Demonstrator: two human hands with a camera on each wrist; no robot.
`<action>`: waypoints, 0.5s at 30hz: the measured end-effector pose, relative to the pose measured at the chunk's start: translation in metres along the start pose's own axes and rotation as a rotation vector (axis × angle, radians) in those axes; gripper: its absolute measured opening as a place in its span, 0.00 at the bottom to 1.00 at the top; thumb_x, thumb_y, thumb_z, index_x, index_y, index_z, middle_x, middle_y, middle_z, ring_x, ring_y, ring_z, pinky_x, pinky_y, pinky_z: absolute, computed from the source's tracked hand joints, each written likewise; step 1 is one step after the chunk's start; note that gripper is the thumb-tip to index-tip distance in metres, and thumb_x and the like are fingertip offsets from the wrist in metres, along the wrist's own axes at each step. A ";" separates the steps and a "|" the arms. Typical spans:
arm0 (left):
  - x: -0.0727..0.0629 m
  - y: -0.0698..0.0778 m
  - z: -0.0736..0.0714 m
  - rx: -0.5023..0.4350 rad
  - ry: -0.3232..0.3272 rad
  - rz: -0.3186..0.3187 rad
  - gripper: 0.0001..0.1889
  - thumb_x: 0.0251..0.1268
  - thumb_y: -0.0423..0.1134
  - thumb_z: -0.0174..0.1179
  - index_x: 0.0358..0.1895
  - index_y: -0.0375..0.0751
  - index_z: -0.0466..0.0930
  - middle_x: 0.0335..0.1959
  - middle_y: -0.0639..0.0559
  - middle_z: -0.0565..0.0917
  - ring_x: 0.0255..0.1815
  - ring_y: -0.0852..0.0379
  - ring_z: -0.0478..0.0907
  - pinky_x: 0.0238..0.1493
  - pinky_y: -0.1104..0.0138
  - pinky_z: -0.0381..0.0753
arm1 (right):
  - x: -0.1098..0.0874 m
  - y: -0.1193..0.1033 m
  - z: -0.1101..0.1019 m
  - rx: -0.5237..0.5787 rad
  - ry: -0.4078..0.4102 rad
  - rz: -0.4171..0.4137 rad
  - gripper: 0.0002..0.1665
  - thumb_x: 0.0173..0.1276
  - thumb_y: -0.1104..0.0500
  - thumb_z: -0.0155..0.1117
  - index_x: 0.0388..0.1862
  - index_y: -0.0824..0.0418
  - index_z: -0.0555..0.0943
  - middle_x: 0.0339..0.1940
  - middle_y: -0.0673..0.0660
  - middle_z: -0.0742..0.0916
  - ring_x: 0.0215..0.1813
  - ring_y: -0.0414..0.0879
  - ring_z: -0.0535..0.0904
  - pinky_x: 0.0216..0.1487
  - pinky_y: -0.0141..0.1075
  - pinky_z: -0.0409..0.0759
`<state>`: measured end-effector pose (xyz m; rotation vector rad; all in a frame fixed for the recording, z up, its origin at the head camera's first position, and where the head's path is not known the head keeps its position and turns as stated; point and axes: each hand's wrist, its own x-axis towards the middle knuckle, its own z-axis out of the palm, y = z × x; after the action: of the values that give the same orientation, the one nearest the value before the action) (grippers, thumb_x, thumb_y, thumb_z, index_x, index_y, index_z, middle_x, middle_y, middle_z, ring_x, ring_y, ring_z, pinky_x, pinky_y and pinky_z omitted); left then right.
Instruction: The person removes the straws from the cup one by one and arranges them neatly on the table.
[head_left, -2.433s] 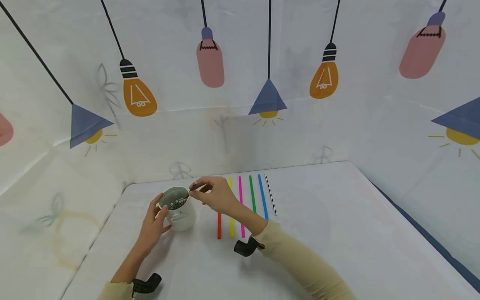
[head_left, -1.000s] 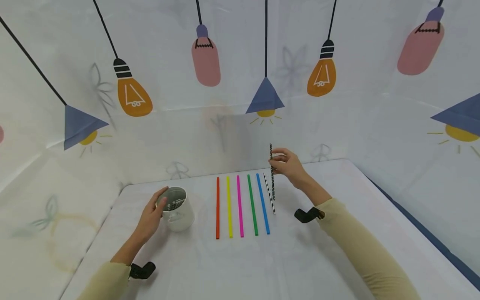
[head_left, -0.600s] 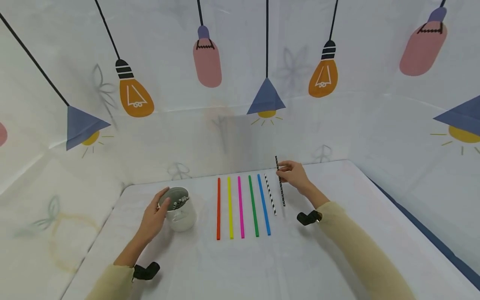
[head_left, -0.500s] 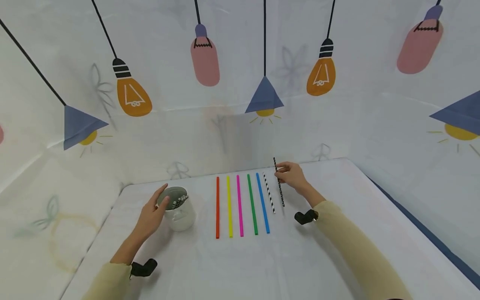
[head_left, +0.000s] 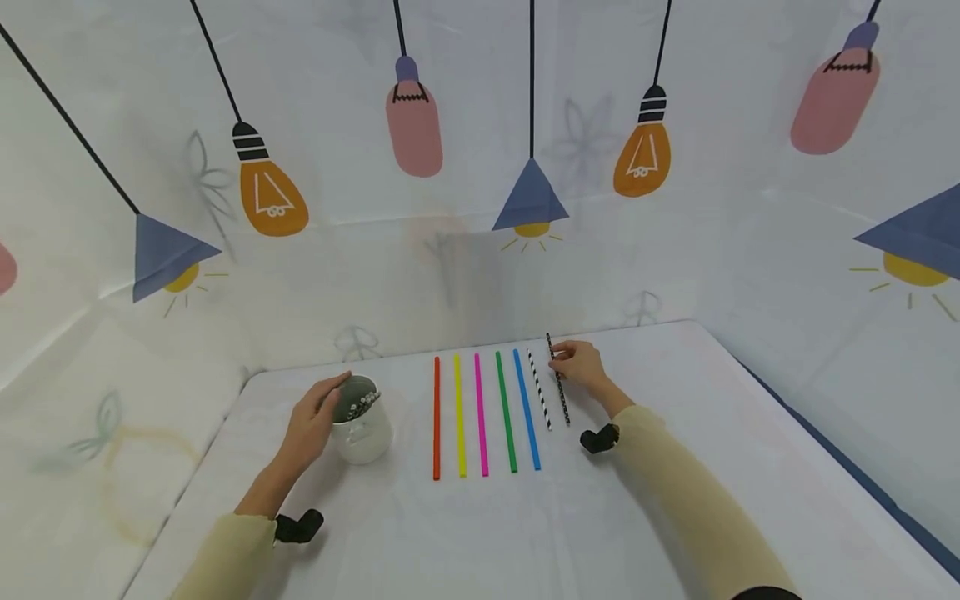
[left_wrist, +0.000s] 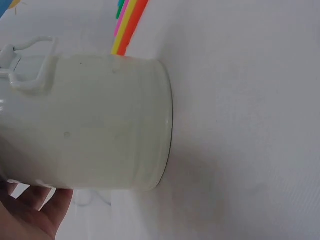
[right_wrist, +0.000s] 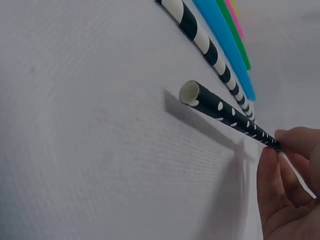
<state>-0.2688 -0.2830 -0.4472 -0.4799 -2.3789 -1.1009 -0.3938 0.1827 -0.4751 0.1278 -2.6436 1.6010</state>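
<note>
My right hand (head_left: pixel 581 364) pinches a black paper straw with white spots (head_left: pixel 561 398) between thumb and fingers near its far end. In the right wrist view the near end of this spotted straw (right_wrist: pixel 220 107) tilts up close over the table, with its shadow beneath. Just left of it lies a black-and-white striped straw (head_left: pixel 539 390). At the left, my left hand (head_left: pixel 311 421) holds a white pot (head_left: pixel 365 440) by its rim, thumb and fingers spread round the side. Several straws lean inside the pot; their lower parts are hidden.
Red (head_left: pixel 437 417), yellow (head_left: pixel 460 417), pink (head_left: pixel 481 417), green (head_left: pixel 506 412) and blue (head_left: pixel 527 408) straws lie roughly parallel between the pot and the striped one. The white table (head_left: pixel 480 533) meets a wall covering (head_left: pixel 337 283) with printed lamps behind.
My right hand has brought the spotted straw from the pot's mouth over to the right of the row and lowered it towards the table. The left hand has stayed at the pot.
</note>
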 end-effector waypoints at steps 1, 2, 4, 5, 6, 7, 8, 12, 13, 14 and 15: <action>-0.001 0.001 0.001 -0.002 0.012 -0.003 0.20 0.80 0.37 0.42 0.65 0.33 0.72 0.61 0.37 0.75 0.63 0.39 0.68 0.62 0.72 0.62 | 0.000 0.001 0.002 -0.015 0.004 0.006 0.22 0.65 0.64 0.67 0.58 0.68 0.78 0.46 0.65 0.85 0.35 0.47 0.82 0.35 0.35 0.82; -0.002 0.001 0.002 -0.001 0.020 -0.008 0.20 0.80 0.37 0.41 0.66 0.33 0.72 0.61 0.37 0.75 0.63 0.38 0.68 0.63 0.70 0.63 | 0.000 0.001 0.004 -0.028 0.009 0.012 0.22 0.65 0.64 0.67 0.57 0.68 0.78 0.46 0.64 0.85 0.35 0.47 0.82 0.35 0.35 0.82; -0.003 0.002 0.005 0.009 0.037 -0.017 0.20 0.80 0.37 0.40 0.66 0.32 0.71 0.61 0.36 0.74 0.64 0.38 0.68 0.65 0.61 0.64 | 0.000 0.002 0.006 -0.056 0.013 0.017 0.21 0.65 0.63 0.67 0.57 0.67 0.79 0.46 0.64 0.85 0.34 0.47 0.82 0.34 0.35 0.81; -0.003 0.002 0.006 0.011 0.050 -0.025 0.20 0.80 0.37 0.40 0.66 0.32 0.71 0.61 0.36 0.74 0.64 0.38 0.68 0.65 0.57 0.64 | 0.000 0.002 0.008 -0.065 0.014 0.015 0.21 0.65 0.63 0.67 0.56 0.68 0.79 0.46 0.65 0.85 0.34 0.47 0.82 0.33 0.35 0.80; -0.003 0.003 0.007 0.015 0.057 -0.031 0.20 0.80 0.37 0.40 0.66 0.32 0.70 0.62 0.36 0.74 0.64 0.38 0.67 0.65 0.53 0.64 | 0.000 0.002 0.009 -0.069 0.012 0.016 0.21 0.65 0.63 0.67 0.56 0.68 0.79 0.46 0.65 0.85 0.34 0.47 0.82 0.33 0.35 0.80; -0.004 0.003 0.008 0.014 0.063 -0.034 0.21 0.80 0.36 0.39 0.67 0.30 0.69 0.62 0.35 0.73 0.64 0.38 0.67 0.65 0.49 0.63 | 0.000 0.002 0.010 -0.078 0.011 0.019 0.21 0.65 0.63 0.67 0.56 0.68 0.79 0.46 0.65 0.85 0.34 0.47 0.82 0.33 0.35 0.80; -0.004 0.004 0.009 0.011 0.066 -0.042 0.21 0.80 0.36 0.39 0.67 0.30 0.68 0.62 0.34 0.73 0.65 0.37 0.66 0.64 0.46 0.62 | 0.000 0.002 0.011 -0.079 0.007 0.021 0.21 0.65 0.63 0.67 0.56 0.68 0.80 0.46 0.65 0.85 0.33 0.46 0.82 0.33 0.35 0.80; -0.007 0.007 0.011 0.011 0.074 -0.068 0.22 0.80 0.36 0.38 0.68 0.27 0.65 0.64 0.32 0.70 0.67 0.35 0.63 0.64 0.42 0.60 | 0.000 0.002 0.013 -0.079 0.001 0.035 0.20 0.65 0.63 0.67 0.55 0.68 0.80 0.46 0.64 0.85 0.32 0.45 0.81 0.33 0.34 0.80; -0.008 0.008 0.011 0.010 0.075 -0.074 0.22 0.80 0.36 0.37 0.68 0.27 0.65 0.65 0.32 0.69 0.67 0.35 0.63 0.64 0.42 0.60 | 0.001 0.001 0.014 -0.077 0.000 0.036 0.20 0.65 0.63 0.67 0.55 0.68 0.80 0.46 0.64 0.85 0.32 0.45 0.81 0.33 0.35 0.79; -0.008 0.008 0.011 0.012 0.079 -0.082 0.22 0.80 0.36 0.37 0.68 0.27 0.64 0.65 0.32 0.69 0.67 0.35 0.63 0.65 0.42 0.60 | 0.001 0.001 0.015 -0.073 0.000 0.035 0.20 0.65 0.63 0.67 0.55 0.68 0.80 0.46 0.64 0.85 0.32 0.46 0.81 0.33 0.35 0.79; -0.008 0.008 0.011 0.012 0.086 -0.087 0.22 0.80 0.37 0.37 0.69 0.27 0.64 0.65 0.32 0.69 0.68 0.35 0.62 0.65 0.43 0.60 | 0.001 0.000 0.015 -0.069 0.000 0.034 0.20 0.65 0.63 0.67 0.55 0.68 0.80 0.46 0.65 0.85 0.32 0.46 0.81 0.33 0.35 0.80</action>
<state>-0.2607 -0.2704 -0.4527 -0.3205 -2.3493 -1.1217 -0.3951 0.1692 -0.4825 0.0801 -2.7115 1.5168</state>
